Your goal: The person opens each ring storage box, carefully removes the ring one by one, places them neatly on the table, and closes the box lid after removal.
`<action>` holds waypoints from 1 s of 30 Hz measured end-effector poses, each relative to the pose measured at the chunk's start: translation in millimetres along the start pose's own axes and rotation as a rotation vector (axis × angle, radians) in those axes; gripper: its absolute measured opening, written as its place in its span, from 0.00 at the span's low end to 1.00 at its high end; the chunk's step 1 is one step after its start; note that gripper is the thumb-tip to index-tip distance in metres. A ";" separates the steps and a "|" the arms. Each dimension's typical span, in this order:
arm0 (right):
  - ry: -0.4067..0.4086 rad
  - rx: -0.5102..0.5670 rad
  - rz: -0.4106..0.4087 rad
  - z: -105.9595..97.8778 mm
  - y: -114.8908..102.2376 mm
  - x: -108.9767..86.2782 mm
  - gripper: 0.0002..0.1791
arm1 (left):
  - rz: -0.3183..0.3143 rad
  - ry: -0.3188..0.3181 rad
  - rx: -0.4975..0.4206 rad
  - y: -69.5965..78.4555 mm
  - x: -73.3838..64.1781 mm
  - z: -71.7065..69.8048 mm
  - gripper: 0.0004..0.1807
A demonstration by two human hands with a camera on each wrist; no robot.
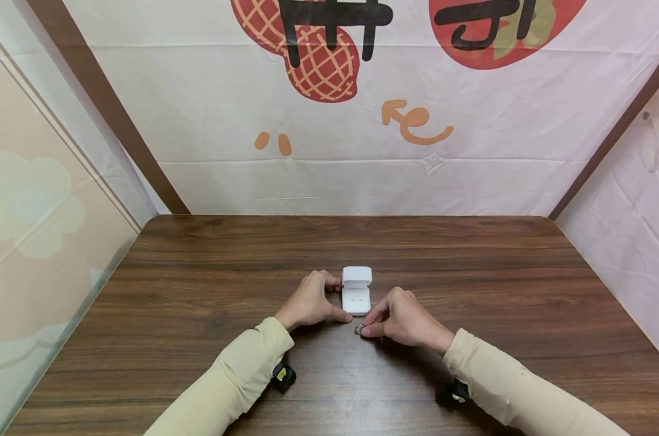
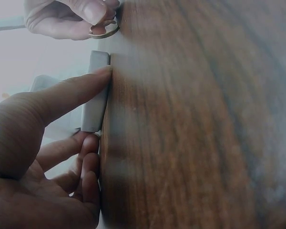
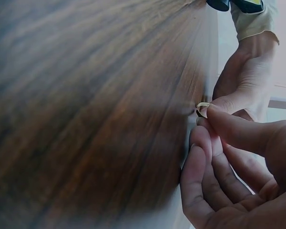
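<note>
A small white ring box (image 1: pixel 357 301) stands with its lid up near the middle of the table. My left hand (image 1: pixel 311 301) holds it from the left, thumb at the front corner and fingertips against the side; the base of the box (image 2: pixel 96 90) shows beyond that thumb in the left wrist view. Just in front of the box, my right hand (image 1: pixel 404 319) pinches a metal ring (image 1: pixel 358 330) between thumb and fingertips, low over the wood. The same ring (image 3: pixel 203 104) looks gold in the right wrist view, partly covered by the fingers.
Dark wood grain covers the table (image 1: pixel 226 242). A white printed cloth (image 1: pixel 209 121) hangs behind its far edge, with more cloth along both sides. Each sleeve carries a black wrist device (image 1: pixel 283 376) close to the tabletop.
</note>
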State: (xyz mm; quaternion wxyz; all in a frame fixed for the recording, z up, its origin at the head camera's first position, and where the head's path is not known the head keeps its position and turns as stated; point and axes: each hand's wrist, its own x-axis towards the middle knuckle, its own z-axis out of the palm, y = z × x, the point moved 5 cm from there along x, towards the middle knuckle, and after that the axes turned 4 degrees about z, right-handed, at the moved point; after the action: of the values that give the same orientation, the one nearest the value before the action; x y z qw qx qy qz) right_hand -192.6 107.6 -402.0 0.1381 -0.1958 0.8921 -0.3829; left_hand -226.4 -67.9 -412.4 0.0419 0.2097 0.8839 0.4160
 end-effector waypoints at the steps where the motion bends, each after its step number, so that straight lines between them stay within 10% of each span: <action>1: 0.002 0.000 0.003 0.1 0.2 0.2 0.05 | 0.000 -0.001 0.000 0.0 0.0 0.1 0.26; 30: 0.030 0.016 0.031 -11.1 6.4 -2.3 0.05 | 0.001 -0.007 -0.003 -1.9 1.0 0.1 0.26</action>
State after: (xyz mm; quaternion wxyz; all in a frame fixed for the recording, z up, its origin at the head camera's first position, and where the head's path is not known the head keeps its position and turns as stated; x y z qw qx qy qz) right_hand -196.5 119.7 -399.1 0.1325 -0.1750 0.8940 -0.3906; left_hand -227.9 -68.5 -413.8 0.0449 0.2117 0.8830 0.4165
